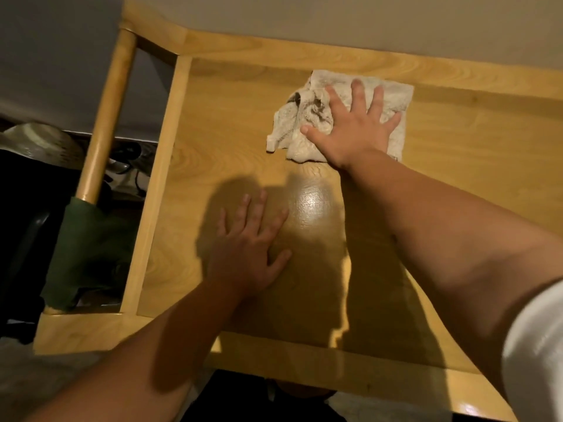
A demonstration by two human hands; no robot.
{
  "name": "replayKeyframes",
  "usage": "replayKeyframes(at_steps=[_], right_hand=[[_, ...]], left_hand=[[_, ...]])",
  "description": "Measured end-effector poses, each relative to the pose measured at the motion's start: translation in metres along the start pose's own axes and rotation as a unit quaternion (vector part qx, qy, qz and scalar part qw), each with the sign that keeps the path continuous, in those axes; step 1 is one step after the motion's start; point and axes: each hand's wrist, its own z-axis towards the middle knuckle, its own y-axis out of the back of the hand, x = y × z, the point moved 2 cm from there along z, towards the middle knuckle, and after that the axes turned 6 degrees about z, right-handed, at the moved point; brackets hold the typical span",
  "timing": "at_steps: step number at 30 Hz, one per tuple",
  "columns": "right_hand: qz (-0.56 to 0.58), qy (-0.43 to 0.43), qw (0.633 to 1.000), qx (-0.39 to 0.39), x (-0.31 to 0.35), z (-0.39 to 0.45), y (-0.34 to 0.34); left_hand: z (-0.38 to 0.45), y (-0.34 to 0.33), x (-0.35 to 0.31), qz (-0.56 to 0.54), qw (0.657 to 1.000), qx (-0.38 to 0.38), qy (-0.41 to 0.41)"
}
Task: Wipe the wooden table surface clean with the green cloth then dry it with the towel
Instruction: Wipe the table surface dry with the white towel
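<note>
A crumpled off-white towel (307, 117) lies on the wooden table (457, 153) near its far edge. My right hand (356, 126) presses flat on the towel with fingers spread, not closed around it. My left hand (249, 254) rests flat on the bare tabletop nearer to me, fingers apart, holding nothing. The green cloth (82, 254) hangs over the round wooden rail (106, 117) at the table's left side, away from both hands.
A raised wooden border frames the tabletop. A pale wall runs along the far edge. Left of the rail, below table level, sit dark objects, cables and a light woven thing (39, 141). A glare spot shines on the wood between my hands.
</note>
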Motion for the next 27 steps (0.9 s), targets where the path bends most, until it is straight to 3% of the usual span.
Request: replayKeyframes(at_steps=[13,27], right_hand=[[-0.028,0.028,0.999,-0.008,0.009,0.082,0.02],[-0.028,0.06,0.997,0.029,-0.005,-0.066,-0.015]], left_hand=[[0.001,-0.005,0.001,0.01,0.999,-0.047,-0.004],[0.004,-0.015,0.005,0.013,0.999,-0.053,0.008]])
